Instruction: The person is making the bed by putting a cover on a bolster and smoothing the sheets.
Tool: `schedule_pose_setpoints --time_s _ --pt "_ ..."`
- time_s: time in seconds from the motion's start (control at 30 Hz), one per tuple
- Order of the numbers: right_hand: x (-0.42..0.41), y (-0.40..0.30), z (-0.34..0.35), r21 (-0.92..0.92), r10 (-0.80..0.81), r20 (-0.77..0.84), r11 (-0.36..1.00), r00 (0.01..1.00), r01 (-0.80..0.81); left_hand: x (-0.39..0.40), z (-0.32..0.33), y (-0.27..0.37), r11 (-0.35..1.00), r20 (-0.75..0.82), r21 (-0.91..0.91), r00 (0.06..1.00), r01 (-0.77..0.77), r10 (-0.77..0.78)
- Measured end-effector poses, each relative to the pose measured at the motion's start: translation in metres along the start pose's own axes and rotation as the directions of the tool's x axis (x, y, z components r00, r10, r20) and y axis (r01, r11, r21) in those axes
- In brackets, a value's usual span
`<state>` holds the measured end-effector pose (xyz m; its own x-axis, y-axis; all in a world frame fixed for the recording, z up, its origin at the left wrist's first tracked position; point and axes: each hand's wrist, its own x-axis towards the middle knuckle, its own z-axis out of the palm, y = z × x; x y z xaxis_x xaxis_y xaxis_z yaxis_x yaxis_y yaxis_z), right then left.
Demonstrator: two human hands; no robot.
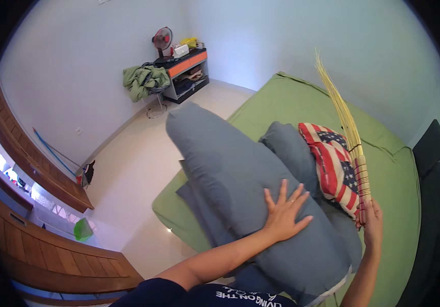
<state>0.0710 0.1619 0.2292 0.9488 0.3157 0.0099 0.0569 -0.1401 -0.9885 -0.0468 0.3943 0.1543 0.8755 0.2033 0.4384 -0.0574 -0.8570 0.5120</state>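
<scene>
My left hand (286, 217) lies flat with spread fingers on a long grey-blue bolster pillow (220, 153). In my right hand (371, 220) is the bound handle of a stick broom (339, 99), its thin yellow bristles pointing up and away. Just left of the broom, a red, white and blue cushion with stars and stripes (327, 165) leans against another grey-blue pillow (291, 149). More grey-blue fabric shows beneath the bolster. All of this rests on a bed with a green sheet (389, 192).
Across the tiled floor (127, 165) stands a shelf unit (187, 67) with a fan (163, 40) on top. Green bedding (145, 80) is heaped on a stool beside it. Wooden doors (58, 261) are at the left; a dark headboard (431, 153) is at the right.
</scene>
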Motion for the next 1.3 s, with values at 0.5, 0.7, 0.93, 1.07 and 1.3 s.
schedule_pose_setpoints --time_s 0.5,0.7,0.93,1.07,1.3 --pt "-0.11 -0.025 0.402 0.17 -0.037 0.151 0.985 0.988 0.011 -0.214 -0.238 -0.262 0.829 0.08 -0.534 0.987 0.163 -0.142" --pt "-0.062 -0.032 0.507 0.19 -0.146 0.103 0.974 0.984 0.124 -0.217 -0.284 -0.344 0.757 0.134 -0.518 0.912 0.398 -0.388" --pt "-0.007 -0.006 0.643 0.442 0.256 0.544 0.722 0.799 -0.532 -0.221 -0.287 -0.535 0.823 0.28 -0.24 0.849 0.515 -0.449" --pt "0.03 0.032 0.74 0.453 0.327 0.685 0.509 0.651 -0.732 -0.364 -0.32 -0.711 0.617 0.302 0.2 0.551 0.761 -0.778" --pt "0.135 0.037 0.799 0.658 0.28 0.35 0.606 0.894 -0.448 -0.355 -0.34 -0.845 0.706 0.535 0.519 0.461 0.481 -0.708"
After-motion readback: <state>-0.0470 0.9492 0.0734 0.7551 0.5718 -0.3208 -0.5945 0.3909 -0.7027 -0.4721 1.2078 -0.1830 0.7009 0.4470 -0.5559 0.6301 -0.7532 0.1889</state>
